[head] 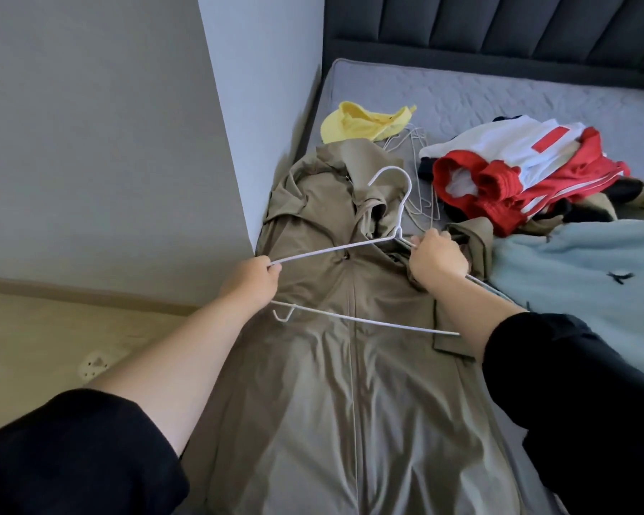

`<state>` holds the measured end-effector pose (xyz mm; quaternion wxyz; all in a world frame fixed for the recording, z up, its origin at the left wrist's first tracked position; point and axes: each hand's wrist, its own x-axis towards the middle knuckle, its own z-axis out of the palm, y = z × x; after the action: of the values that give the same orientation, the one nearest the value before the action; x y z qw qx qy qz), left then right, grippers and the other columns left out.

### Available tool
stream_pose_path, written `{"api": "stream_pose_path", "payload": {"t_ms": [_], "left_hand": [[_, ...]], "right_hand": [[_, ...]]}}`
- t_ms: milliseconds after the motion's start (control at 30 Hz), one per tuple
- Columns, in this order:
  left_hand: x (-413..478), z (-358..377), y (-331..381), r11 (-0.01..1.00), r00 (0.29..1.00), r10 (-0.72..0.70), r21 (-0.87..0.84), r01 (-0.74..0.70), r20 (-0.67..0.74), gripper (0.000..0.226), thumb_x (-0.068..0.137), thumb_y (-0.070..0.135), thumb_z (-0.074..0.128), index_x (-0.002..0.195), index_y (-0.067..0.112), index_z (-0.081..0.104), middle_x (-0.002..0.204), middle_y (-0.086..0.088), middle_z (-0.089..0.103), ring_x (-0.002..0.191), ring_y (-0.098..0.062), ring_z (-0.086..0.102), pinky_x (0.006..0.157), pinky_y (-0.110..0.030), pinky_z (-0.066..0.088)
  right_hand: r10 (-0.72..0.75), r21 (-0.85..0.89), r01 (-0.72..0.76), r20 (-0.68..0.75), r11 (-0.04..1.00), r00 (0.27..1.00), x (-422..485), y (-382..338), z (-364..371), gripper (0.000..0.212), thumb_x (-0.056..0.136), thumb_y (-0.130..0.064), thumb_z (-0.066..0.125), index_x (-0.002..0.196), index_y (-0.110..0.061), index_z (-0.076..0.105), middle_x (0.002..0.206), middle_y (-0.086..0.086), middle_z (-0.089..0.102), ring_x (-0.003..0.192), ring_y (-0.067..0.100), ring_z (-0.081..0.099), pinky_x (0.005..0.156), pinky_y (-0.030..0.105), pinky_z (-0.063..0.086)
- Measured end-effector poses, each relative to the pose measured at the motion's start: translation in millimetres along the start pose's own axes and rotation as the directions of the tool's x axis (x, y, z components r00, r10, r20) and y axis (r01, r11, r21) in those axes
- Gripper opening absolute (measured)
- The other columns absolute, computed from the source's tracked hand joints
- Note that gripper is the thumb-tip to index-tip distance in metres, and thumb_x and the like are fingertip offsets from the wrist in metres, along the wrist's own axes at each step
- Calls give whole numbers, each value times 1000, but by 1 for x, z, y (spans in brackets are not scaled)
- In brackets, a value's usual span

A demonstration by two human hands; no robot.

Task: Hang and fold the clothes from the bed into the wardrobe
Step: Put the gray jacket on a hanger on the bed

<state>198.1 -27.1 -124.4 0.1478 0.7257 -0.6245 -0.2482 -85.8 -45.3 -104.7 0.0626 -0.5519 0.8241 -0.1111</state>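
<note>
An olive-brown coat (pixel 350 384) lies spread flat along the left side of the bed, collar away from me. Above its chest I hold a white wire hanger (pixel 354 246), hook pointing up toward the collar. My left hand (pixel 253 280) pinches the hanger's left shoulder end. My right hand (pixel 437 256) grips the hanger's right arm near the neck, over the coat's right shoulder. The hanger's lower bar (pixel 369 321) crosses the coat below my hands.
A yellow garment (pixel 354 122) lies beyond the collar, with several spare white hangers (pixel 421 172) beside it. A red and white pile (pixel 517 180) and a pale blue garment (pixel 580 288) fill the right. Grey mattress (pixel 461 94), dark headboard (pixel 499 27), wall (pixel 90 143) left.
</note>
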Motion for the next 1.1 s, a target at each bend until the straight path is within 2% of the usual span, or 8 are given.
{"api": "stream_pose_path", "payload": {"t_ms": [267, 400, 533, 600, 733, 833, 933, 1100], "left_hand": [[23, 46, -23, 993, 988, -35, -108, 51, 152, 38, 87, 26, 55, 124, 18, 49, 127, -7, 52, 117, -29, 51, 97, -38, 43], [40, 42, -20, 948, 1000, -5, -318, 12, 23, 7, 87, 26, 55, 91, 24, 60, 94, 1, 62, 95, -23, 58, 82, -34, 47], [70, 33, -13, 953, 998, 40, -301, -22, 56, 21, 92, 20, 55, 71, 21, 57, 65, 0, 58, 74, -27, 58, 65, -31, 42], [79, 36, -6, 946, 990, 88, -321, -49, 108, 6, 91, 24, 56, 89, 26, 61, 77, -3, 64, 71, -25, 62, 61, -27, 46], [89, 41, 12, 885, 974, 77, -465, 31, 212, 57, 92, 45, 49, 145, 36, 29, 75, 1, 57, 48, -12, 58, 41, -21, 45], [103, 32, 23, 769, 963, 20, -620, 158, 270, 55, 96, 51, 36, 147, 46, 15, 89, 4, 57, 74, -19, 62, 66, -34, 56], [125, 27, 40, 561, 942, -8, -778, 281, 334, 37, 99, 46, 37, 136, 42, 39, 121, 10, 53, 108, -16, 52, 94, -38, 46], [137, 21, 58, 250, 918, -106, -884, 396, 382, 22, 97, 9, 43, 109, 17, 59, 95, 3, 59, 96, -16, 56, 83, -32, 43]], "right_hand": [[-129, -136, 134, 41, 982, 991, 33, -17, 37, 46, 100, -38, 38, 134, -7, 37, 142, 14, 36, 129, 35, 36, 97, 47, 38], [-230, -38, 227, -173, 973, 958, 54, -31, 33, 48, 96, -26, 43, 142, -15, 32, 147, 9, 34, 129, 34, 37, 96, 47, 37], [-414, -46, 413, -7, 909, 910, 80, -50, 29, 64, 87, -7, 42, 141, -40, 32, 153, -4, 24, 130, 28, 34, 89, 41, 42], [-452, -59, 465, 156, 883, 878, 88, -63, 29, 70, 83, -3, 42, 139, -44, 38, 155, -9, 20, 134, 23, 31, 95, 38, 41], [-462, -36, 492, 292, 870, 837, 90, -77, 36, 43, 80, -2, 42, 106, -27, 64, 125, 4, 57, 110, 29, 53, 85, 35, 47], [-430, -46, 467, 318, 883, 845, 77, -71, 39, 26, 76, -1, 44, 86, -13, 65, 91, 11, 64, 89, 34, 58, 69, 31, 46], [-451, -40, 485, 306, 874, 838, 64, -56, 49, 16, 78, -3, 46, 77, -11, 61, 88, 14, 62, 89, 35, 56, 68, 31, 41], [-409, -12, 417, 170, 909, 896, 47, -35, 65, 22, 78, -2, 43, 83, -11, 63, 75, 2, 41, 87, 32, 51, 65, 31, 31]]}}
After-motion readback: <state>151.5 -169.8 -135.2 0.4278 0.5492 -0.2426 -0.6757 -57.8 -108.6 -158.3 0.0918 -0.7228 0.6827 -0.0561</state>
